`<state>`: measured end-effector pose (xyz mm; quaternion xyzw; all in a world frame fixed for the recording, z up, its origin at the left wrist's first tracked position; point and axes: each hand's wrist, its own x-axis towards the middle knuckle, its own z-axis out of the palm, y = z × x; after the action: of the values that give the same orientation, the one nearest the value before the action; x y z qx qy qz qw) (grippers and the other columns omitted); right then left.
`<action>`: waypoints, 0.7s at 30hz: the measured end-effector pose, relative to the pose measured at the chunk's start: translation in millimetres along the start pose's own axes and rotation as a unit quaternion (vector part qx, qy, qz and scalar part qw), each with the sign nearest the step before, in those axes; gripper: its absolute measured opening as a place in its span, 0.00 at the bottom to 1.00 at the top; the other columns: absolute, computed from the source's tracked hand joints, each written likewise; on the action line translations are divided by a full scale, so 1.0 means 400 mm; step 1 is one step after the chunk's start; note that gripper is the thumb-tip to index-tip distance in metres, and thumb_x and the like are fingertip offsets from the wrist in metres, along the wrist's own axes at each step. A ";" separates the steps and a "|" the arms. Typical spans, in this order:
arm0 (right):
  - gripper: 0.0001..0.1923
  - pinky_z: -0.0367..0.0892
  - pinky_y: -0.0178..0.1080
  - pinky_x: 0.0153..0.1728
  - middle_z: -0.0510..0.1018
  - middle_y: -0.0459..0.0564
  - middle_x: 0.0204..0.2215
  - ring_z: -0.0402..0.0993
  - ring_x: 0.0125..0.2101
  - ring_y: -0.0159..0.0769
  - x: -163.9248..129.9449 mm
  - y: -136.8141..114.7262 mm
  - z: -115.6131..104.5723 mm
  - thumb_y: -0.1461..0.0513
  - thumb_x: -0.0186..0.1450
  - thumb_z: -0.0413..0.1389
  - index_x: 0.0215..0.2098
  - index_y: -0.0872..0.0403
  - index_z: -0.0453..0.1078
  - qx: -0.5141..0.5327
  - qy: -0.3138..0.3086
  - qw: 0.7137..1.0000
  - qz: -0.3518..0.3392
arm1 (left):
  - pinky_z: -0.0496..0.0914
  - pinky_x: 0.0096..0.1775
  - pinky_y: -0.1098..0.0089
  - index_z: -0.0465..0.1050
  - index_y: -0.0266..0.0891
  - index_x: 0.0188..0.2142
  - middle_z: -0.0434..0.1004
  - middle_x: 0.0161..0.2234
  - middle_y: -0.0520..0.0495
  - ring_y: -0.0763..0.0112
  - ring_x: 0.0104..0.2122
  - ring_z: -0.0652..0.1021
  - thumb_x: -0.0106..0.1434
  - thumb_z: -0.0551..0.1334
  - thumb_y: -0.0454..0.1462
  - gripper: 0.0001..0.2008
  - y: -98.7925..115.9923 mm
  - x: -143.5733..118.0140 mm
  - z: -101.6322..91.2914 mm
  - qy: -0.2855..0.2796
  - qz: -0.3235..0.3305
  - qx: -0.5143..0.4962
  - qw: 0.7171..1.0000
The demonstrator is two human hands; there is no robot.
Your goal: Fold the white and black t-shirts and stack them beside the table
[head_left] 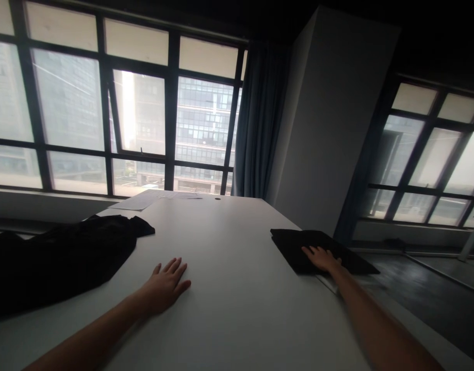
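My left hand (pixel 166 286) rests palm down on the white table (pixel 225 242), its fingers spread, with nothing in it. To its left lies a heap of black cloth (pixel 66 257), perhaps a garment, a short way off from the fingers. On the right edge of the table my right hand (pixel 322 258) lies with fingers stretched over a flat black sheet-like thing (pixel 294 250). Whether that is folded cloth or a folder I cannot tell. It reaches past the table's edge, and a thin pale strip shows beneath it.
White papers (pixel 134 202) lie at the table's far left, near a small dark round hole (pixel 217 199). Beyond the table are large windows, a blue curtain (pixel 258 123) and a thick pillar (pixel 337 113). Grey floor (pixel 438 288) shows at the right.
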<state>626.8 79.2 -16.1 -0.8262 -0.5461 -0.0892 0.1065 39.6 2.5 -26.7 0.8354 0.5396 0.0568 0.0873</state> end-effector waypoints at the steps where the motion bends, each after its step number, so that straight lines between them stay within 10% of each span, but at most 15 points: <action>1: 0.38 0.53 0.69 0.52 0.63 0.65 0.63 0.59 0.60 0.66 -0.010 -0.015 0.003 0.41 0.66 0.36 0.63 0.52 0.64 -0.005 -0.035 0.999 0.021 | 0.45 0.64 0.44 0.50 0.40 0.68 0.42 0.69 0.39 0.53 0.68 0.45 0.66 0.37 0.60 0.40 0.004 0.000 -0.010 -0.005 0.002 0.006 1.000; 7: 0.40 0.47 0.67 0.58 0.57 0.63 0.65 0.54 0.63 0.61 -0.064 -0.148 -0.090 0.40 0.67 0.35 0.67 0.55 0.56 0.002 -0.058 0.998 -0.017 | 0.62 0.58 0.50 0.62 0.45 0.64 0.60 0.65 0.37 0.50 0.62 0.64 0.64 0.46 0.59 0.35 0.010 0.006 -0.099 -0.040 0.055 0.050 0.996; 14: 0.23 0.47 0.62 0.60 0.63 0.55 0.64 0.55 0.63 0.54 -0.164 -0.239 -0.008 0.59 0.67 0.46 0.57 0.48 0.70 -0.042 -0.044 0.990 -0.129 | 0.62 0.58 0.55 0.69 0.53 0.58 0.71 0.59 0.47 0.56 0.58 0.71 0.64 0.48 0.57 0.29 -0.087 0.001 -0.086 0.091 0.051 0.013 0.994; 21: 0.21 0.54 0.56 0.58 0.65 0.56 0.62 0.62 0.60 0.51 -0.197 -0.221 -0.035 0.59 0.65 0.48 0.52 0.51 0.75 -0.053 -0.017 0.991 -0.122 | 0.54 0.59 0.47 0.64 0.34 0.61 0.61 0.64 0.31 0.46 0.62 0.62 0.62 0.50 0.50 0.33 -0.288 -0.020 -0.153 0.213 -0.292 0.088 0.928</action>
<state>514.5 39.5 -16.5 -0.7592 -0.6390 -0.1163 0.0420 -78.0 46.6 9.2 0.6133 0.7685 0.1581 -0.0910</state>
